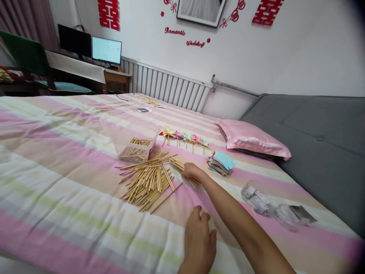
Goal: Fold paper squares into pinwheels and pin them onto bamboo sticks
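Sticks [151, 180] heaped on the bed [71, 163] left of the right hand [191, 171], its fingers bent over a smaller bundle [176, 163], cannot tell whether clamped, left hand [199, 238] nearer, fingers apart, paper [224, 160] right of the right fingers

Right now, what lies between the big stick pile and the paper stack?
Between the stick pile and paper stack, the head view shows the right hand over a smaller stick bundle.

Sticks [148, 182] smooth wood; box [153, 147] clear plastic; pillow [253, 137] glossy cloth; stacked squares [224, 160] matt paper.
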Demonstrator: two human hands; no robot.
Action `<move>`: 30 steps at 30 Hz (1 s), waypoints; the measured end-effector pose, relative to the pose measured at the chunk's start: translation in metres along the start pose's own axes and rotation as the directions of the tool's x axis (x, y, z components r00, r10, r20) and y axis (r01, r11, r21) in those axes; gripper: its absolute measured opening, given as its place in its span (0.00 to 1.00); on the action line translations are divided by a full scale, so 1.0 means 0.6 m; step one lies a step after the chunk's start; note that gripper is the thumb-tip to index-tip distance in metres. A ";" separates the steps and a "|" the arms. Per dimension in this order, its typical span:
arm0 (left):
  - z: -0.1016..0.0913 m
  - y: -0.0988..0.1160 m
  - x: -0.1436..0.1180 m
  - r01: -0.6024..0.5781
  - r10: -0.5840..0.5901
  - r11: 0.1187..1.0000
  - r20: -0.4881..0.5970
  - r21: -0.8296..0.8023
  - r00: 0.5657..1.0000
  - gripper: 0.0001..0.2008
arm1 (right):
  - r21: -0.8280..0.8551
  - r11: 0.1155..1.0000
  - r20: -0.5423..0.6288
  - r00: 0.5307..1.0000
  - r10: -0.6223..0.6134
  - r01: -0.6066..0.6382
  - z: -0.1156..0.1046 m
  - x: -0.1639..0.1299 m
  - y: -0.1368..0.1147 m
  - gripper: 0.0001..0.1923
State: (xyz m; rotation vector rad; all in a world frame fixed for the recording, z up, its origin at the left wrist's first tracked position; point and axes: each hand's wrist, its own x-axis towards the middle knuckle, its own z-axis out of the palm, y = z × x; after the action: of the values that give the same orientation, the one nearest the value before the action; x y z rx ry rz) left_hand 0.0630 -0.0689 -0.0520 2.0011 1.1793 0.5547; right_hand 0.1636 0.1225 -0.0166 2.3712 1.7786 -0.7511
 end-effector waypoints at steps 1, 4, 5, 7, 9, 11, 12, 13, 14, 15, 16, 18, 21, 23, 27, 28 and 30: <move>-0.001 0.001 0.000 0.002 -0.002 1.000 0.001 -0.002 1.000 0.17 | 0.033 0.999 0.028 1.000 -0.004 0.003 -0.003 -0.002 0.009 0.14; 0.000 0.001 0.000 0.000 0.000 1.000 0.000 -0.006 1.000 0.16 | 0.148 0.989 0.072 0.997 -0.023 0.012 -0.009 -0.014 0.044 0.12; 0.000 0.000 0.000 -0.001 0.001 1.000 -0.003 -0.006 1.000 0.16 | 0.188 0.982 0.065 0.997 -0.029 0.016 -0.010 -0.019 0.056 0.12; 0.001 -0.001 0.001 -0.001 0.001 1.000 -0.006 -0.006 1.000 0.16 | 0.268 0.963 0.010 0.999 -0.038 0.034 -0.012 -0.027 0.077 0.11; 0.001 -0.001 0.002 0.000 0.000 1.000 -0.007 -0.004 1.000 0.16 | 0.347 0.935 -0.117 0.992 -0.041 0.080 -0.015 -0.032 0.089 0.11; 0.001 -0.001 0.001 -0.002 0.002 1.000 -0.008 -0.001 1.000 0.16 | 0.412 0.896 -0.312 0.950 -0.029 0.162 -0.019 -0.035 0.093 0.10; 0.001 -0.001 0.001 -0.003 0.003 1.000 -0.009 0.002 1.000 0.16 | 0.435 0.875 -0.420 0.907 -0.011 0.213 -0.019 -0.036 0.091 0.11; 0.001 0.000 0.001 -0.005 0.005 1.000 -0.009 0.005 1.000 0.16 | 0.450 0.853 -0.522 0.853 0.013 0.263 -0.019 -0.038 0.089 0.13; 0.001 0.000 0.000 -0.007 0.007 1.000 -0.009 0.009 1.000 0.16 | 0.458 0.833 -0.611 0.791 0.041 0.311 -0.017 -0.039 0.085 0.15; 0.001 0.000 0.000 -0.009 0.009 1.000 -0.010 0.012 1.000 0.16 | 0.461 0.814 -0.681 0.729 0.070 0.353 -0.013 -0.041 0.081 0.18; 0.002 0.000 0.000 -0.009 0.009 1.000 -0.009 0.014 1.000 0.16 | 0.461 0.798 -0.733 0.673 0.097 0.387 -0.008 -0.042 0.077 0.19; 0.002 0.000 -0.001 -0.010 0.011 1.000 -0.009 0.017 1.000 0.16 | 0.465 0.770 -0.790 0.597 0.139 0.436 0.007 -0.043 0.070 0.20; 0.001 0.000 -0.001 -0.013 0.014 1.000 -0.007 0.022 1.000 0.16 | 0.487 0.731 -0.809 0.561 0.172 0.478 0.033 -0.039 0.067 0.18; 0.000 0.000 -0.001 -0.014 0.014 1.000 -0.005 0.018 1.000 0.15 | 0.510 0.706 -0.801 0.569 0.183 0.491 0.049 -0.032 0.068 0.17; -0.001 0.001 -0.001 -0.013 0.013 1.000 0.001 0.003 1.000 0.15 | 0.574 0.660 -0.761 0.614 0.210 0.486 0.068 -0.021 0.074 0.17; -0.001 0.001 -0.001 -0.012 0.012 1.000 0.003 0.003 1.000 0.15 | 0.593 0.648 -0.746 0.630 0.218 0.478 0.070 -0.018 0.076 0.16; 0.000 0.001 -0.001 -0.007 0.007 1.000 0.003 0.006 1.000 0.15 | 0.636 0.626 -0.706 0.667 0.236 0.452 0.067 -0.014 0.079 0.12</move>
State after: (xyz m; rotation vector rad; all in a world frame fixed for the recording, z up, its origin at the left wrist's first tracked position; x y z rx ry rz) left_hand 0.0629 -0.0696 -0.0515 2.0113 1.1744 0.5525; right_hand 0.1921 0.0859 -0.0583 3.6130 2.2229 -0.7068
